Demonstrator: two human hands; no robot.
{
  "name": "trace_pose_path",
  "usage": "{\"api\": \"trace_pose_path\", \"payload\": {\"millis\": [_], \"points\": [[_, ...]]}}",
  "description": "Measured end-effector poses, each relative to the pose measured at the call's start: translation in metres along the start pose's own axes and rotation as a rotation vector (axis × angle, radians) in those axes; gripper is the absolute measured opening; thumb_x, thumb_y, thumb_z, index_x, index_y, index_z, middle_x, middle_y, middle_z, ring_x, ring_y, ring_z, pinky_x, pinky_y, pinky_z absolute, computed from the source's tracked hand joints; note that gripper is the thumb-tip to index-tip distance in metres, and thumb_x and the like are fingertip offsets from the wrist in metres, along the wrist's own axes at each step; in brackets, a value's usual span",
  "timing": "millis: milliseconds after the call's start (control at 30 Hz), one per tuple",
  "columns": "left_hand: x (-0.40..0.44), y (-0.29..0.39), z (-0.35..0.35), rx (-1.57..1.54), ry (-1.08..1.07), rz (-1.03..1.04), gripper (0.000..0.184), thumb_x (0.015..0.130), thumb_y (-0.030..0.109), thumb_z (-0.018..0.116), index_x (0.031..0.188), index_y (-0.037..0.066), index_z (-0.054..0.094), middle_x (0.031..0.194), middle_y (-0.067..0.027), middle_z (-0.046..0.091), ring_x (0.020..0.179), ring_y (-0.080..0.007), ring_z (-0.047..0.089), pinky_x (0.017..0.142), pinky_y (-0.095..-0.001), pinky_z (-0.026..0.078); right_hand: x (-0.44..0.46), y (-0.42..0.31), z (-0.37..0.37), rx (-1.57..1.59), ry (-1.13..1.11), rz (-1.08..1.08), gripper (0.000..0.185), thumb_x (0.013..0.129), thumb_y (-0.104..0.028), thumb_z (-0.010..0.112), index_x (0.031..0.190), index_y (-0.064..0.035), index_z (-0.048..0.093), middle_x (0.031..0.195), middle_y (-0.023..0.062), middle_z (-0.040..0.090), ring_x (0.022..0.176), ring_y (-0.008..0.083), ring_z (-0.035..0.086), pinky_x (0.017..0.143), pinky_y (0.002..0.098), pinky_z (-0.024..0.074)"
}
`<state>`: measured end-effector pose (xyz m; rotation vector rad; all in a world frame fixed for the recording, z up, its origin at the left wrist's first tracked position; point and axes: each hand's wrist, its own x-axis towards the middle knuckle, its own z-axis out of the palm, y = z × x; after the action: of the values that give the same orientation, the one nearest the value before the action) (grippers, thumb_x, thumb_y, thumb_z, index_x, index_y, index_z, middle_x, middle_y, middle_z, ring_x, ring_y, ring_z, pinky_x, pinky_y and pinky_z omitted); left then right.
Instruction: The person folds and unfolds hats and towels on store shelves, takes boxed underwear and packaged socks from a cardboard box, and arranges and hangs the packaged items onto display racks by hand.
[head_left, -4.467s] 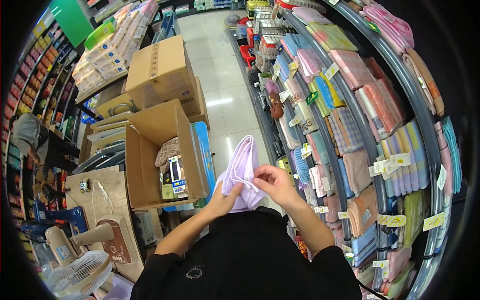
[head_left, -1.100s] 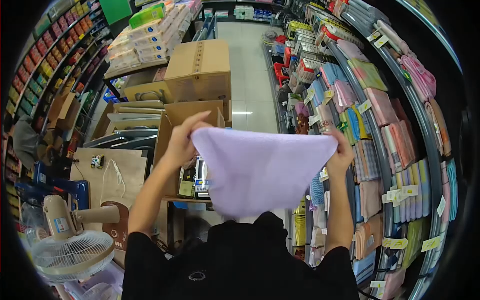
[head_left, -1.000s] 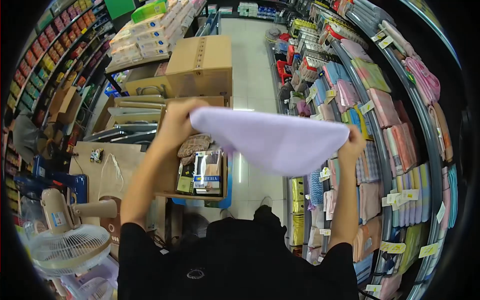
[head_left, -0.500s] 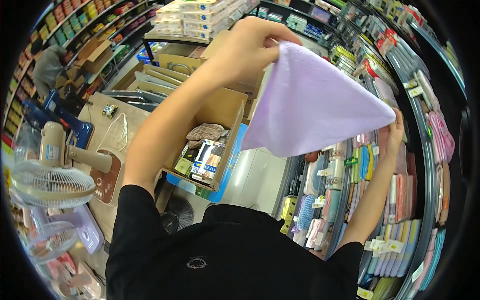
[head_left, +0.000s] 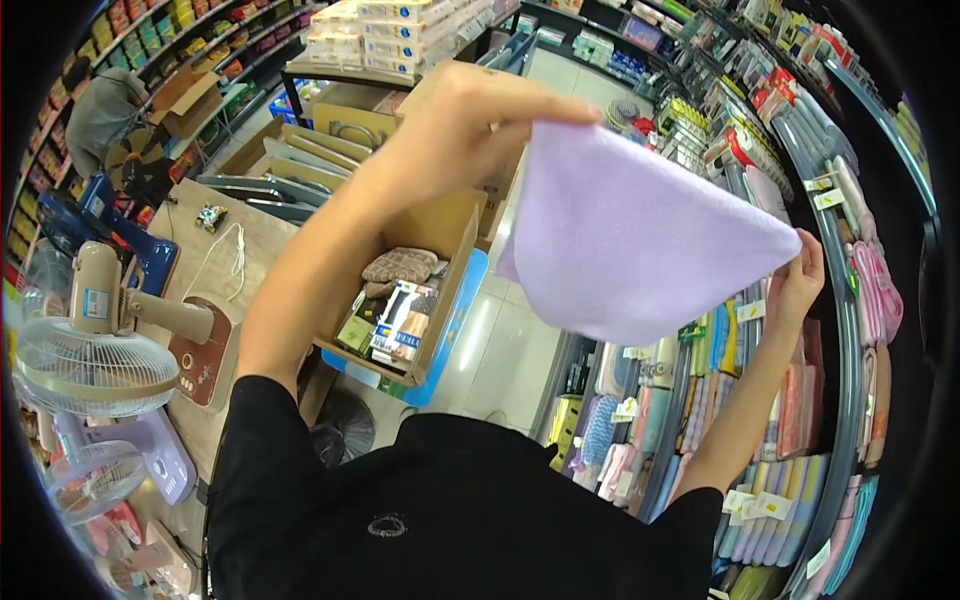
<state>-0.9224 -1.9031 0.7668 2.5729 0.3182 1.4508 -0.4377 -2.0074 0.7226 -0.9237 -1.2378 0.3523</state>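
Note:
A pale lavender towel (head_left: 640, 240) hangs in front of me, stretched between my two hands and looking folded over, its lower edge rounded. My left hand (head_left: 475, 125) pinches its upper left corner between thumb and fingers. The right corner is held in the fingertips of my right hand (head_left: 800, 282), lower and farther right. Behind the towel, part of the aisle and shelving is hidden. Below my left forearm stands an open cardboard box (head_left: 455, 300) with a brown patterned cloth item (head_left: 400, 265) and small packaged boxes (head_left: 404, 325) in it.
To the right, shelves hold folded towels (head_left: 780, 510) with price tags. Electric fans (head_left: 95, 365) stand on a wooden-topped table (head_left: 215, 255) at left. Stacked white packs (head_left: 400, 35) are at the back. A person in grey (head_left: 105, 115) bends near the far left shelves.
The towel's lower edge has gone from a pointed drape to a rounder, fuller one. My left hand is slightly lower and the view has shifted a little.

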Motion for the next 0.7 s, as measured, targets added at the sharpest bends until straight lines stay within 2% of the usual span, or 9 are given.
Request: {"api": "trace_pose_path", "payload": {"millis": [67,100,233,300,333,400,533,600,700], "points": [[0.000,0.011,0.007,-0.056,0.098,0.069,0.034,0.076,-0.007,0.058,0.104,0.009,0.071,0.084,-0.0097,0.070,0.073,-0.0235,0.068,0.068,-0.0314,0.054,-0.001,0.005,-0.004,0.141,-0.004,0.093,0.025,0.092,-0.005,0.058,0.117,-0.0023,0.056,0.104,0.0077,0.064,0.092,0.0159,0.063,0.084,0.0265,0.0502],[0.002,0.022,0.005,-0.072,0.081,0.101,0.036,0.074,-0.006,0.059,0.104,0.011,0.070,0.081,-0.0098,0.069,0.067,-0.0243,0.066,0.063,-0.0324,0.053,-0.004,0.008,-0.007,0.138,-0.007,0.107,0.025,0.092,-0.005,0.058,0.117,-0.0023,0.056,0.104,0.0077,0.064,0.092,0.0159,0.063,0.084,0.0265,0.0502],[0.004,0.061,0.009,-0.201,0.125,0.169,0.034,0.072,-0.004,0.061,0.103,0.009,0.070,0.078,-0.0112,0.068,0.063,-0.0249,0.065,0.060,-0.0309,0.052,-0.007,0.011,0.006,0.371,-0.029,0.136,0.034,0.090,-0.010,0.061,0.123,-0.0040,0.051,0.111,0.0090,0.061,0.102,0.0214,0.061,0.096,0.0367,0.0466],[0.005,0.059,0.011,-0.227,0.012,0.003,0.031,0.073,-0.002,0.059,0.101,0.008,0.070,0.074,-0.0137,0.067,0.062,-0.0266,0.064,0.059,-0.0315,0.052,0.001,0.033,-0.015,0.327,-0.099,0.212,0.041,0.090,-0.013,0.061,0.127,-0.0052,0.047,0.115,0.0099,0.059,0.109,0.0234,0.058,0.100,0.0420,0.0443],[0.006,0.056,0.015,-0.217,0.026,-0.120,0.040,0.078,-0.011,0.051,0.108,0.009,0.070,0.084,-0.0088,0.070,0.060,-0.0097,0.057,0.052,-0.0252,0.043,0.001,0.037,-0.007,0.354,-0.061,0.249,0.033,0.091,-0.008,0.058,0.123,-0.0038,0.048,0.118,0.0119,0.058,0.110,0.0221,0.057,0.099,0.0366,0.0453],[0.005,0.058,0.022,-0.267,0.044,-0.217,0.037,0.081,-0.010,0.051,0.107,0.009,0.070,0.081,-0.0083,0.069,0.060,-0.0087,0.056,0.053,-0.0247,0.044,0.002,0.044,0.002,0.478,-0.129,0.289,0.030,0.093,-0.006,0.053,0.123,-0.0034,0.048,0.119,0.0125,0.057,0.111,0.0216,0.057,0.098,0.0367,0.0457],[0.003,0.055,0.024,-0.213,0.073,-0.187,0.035,0.082,-0.009,0.051,0.106,0.008,0.070,0.083,-0.0084,0.069,0.064,-0.0093,0.060,0.057,-0.0238,0.046,-0.007,0.039,0.018,0.475,-0.058,0.357,0.029,0.096,-0.008,0.048,0.125,-0.0034,0.047,0.120,0.0123,0.057,0.111,0.0217,0.057,0.098,0.0371,0.0459],[0.004,0.056,0.016,-0.124,-0.007,-0.231,0.034,0.080,-0.010,0.053,0.105,0.007,0.070,0.088,-0.0095,0.071,0.072,-0.0141,0.065,0.064,-0.0251,0.051,-0.009,0.033,0.025,0.493,0.047,0.413,0.030,0.098,-0.013,0.045,0.126,-0.0033,0.048,0.121,0.0112,0.057,0.113,0.0215,0.056,0.100,0.0388,0.0439],[0.000,0.050,0.016,-0.048,0.038,-0.177,0.034,0.079,-0.011,0.055,0.104,0.006,0.069,0.093,-0.0100,0.071,0.082,-0.0193,0.069,0.073,-0.0269,0.054,-0.010,0.037,0.021,0.595,-0.043,0.467,0.031,0.099,-0.014,0.045,0.127,-0.0031,0.049,0.123,0.0102,0.057,0.114,0.0212,0.055,0.102,0.0396,0.0419]]}}
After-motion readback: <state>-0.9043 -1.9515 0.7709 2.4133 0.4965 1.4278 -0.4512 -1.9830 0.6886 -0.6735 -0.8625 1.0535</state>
